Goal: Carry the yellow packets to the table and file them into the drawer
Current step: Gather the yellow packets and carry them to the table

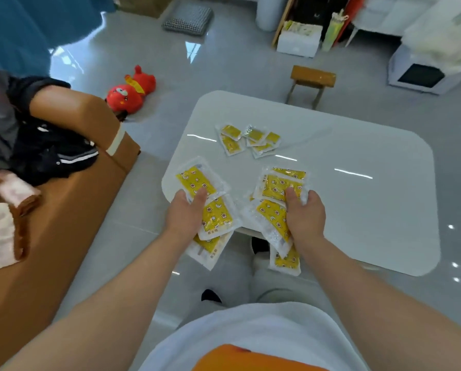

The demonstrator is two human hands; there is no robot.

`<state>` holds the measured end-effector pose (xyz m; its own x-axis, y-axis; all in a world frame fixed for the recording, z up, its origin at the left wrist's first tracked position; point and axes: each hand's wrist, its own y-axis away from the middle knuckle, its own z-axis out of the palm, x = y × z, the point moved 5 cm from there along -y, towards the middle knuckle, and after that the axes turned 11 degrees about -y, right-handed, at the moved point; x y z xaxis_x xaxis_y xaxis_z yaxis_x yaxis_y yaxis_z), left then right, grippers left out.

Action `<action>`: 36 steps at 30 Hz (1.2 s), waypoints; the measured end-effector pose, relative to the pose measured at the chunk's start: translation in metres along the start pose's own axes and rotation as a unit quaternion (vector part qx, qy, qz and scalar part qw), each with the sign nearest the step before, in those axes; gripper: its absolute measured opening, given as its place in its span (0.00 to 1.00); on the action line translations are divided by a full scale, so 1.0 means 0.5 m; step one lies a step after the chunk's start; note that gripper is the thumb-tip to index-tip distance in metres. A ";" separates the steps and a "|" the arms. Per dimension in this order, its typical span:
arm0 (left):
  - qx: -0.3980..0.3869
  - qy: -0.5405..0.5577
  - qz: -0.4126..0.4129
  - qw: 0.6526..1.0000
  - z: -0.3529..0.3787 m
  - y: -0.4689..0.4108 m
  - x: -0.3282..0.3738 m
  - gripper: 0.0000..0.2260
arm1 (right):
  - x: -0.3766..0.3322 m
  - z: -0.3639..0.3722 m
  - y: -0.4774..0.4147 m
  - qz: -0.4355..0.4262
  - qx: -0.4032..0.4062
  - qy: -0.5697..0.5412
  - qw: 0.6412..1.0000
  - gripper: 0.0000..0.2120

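Where the packets (216,214) are: fanned in both fists, just over the table (358,204) edge, looks ready to drop.
Left hand (186,218): thumb clamps a bunch so none slide.
Right hand (305,219): same grip, own bunch.
Pile (250,140): small ones already on top.
Drawer: can't see it.

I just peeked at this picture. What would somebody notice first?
Bright yellow packets: the left hand and the right hand each grip a fanned bunch over the near edge of the white table. A smaller pile lies further back on it. A red plush toy lies on the floor, left of the table.
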<state>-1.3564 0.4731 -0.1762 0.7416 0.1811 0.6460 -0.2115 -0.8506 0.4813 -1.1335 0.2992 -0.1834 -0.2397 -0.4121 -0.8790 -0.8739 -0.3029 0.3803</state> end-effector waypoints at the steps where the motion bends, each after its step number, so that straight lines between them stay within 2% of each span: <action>1: -0.006 -0.012 0.000 1.000 0.021 -0.023 0.015 0.16 | 0.008 0.003 -0.026 0.011 0.010 0.002 1.000 0.24; 7: -0.046 -0.086 -0.016 0.995 0.159 -0.173 0.106 0.17 | 0.033 0.040 -0.230 0.053 0.044 0.005 0.998 0.17; 13: -0.075 -0.168 -0.056 0.981 0.306 -0.353 0.176 0.20 | 0.061 0.125 -0.500 0.106 0.032 0.053 0.992 0.22; 21: -0.072 -0.216 -0.046 0.973 0.532 -0.657 0.239 0.16 | 0.133 0.279 -0.864 0.109 0.040 0.060 0.991 0.21; 24: -0.063 -0.231 -0.032 0.970 0.594 -0.751 0.241 0.15 | 0.170 0.316 -0.959 0.100 0.042 0.081 0.991 0.17; 26: -0.056 -0.234 -0.028 0.970 0.626 -0.798 0.232 0.15 | 0.203 0.328 -0.998 0.104 0.040 0.097 0.989 0.15; 31: -0.035 -0.246 -0.055 0.967 0.666 -0.849 0.178 0.15 | 0.280 0.345 -1.021 0.122 0.039 0.141 0.982 0.20; 36: -0.054 -0.267 -0.103 0.957 0.689 -0.842 0.130 0.24 | 0.316 0.361 -0.995 0.142 0.037 0.209 0.967 0.25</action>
<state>-0.9998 0.6730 -0.5407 0.9881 0.0357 0.1496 -0.0697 -0.7629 0.6428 -0.8128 0.5401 -0.5633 -0.2962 -0.7855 -0.5433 -0.8294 -0.0706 0.5542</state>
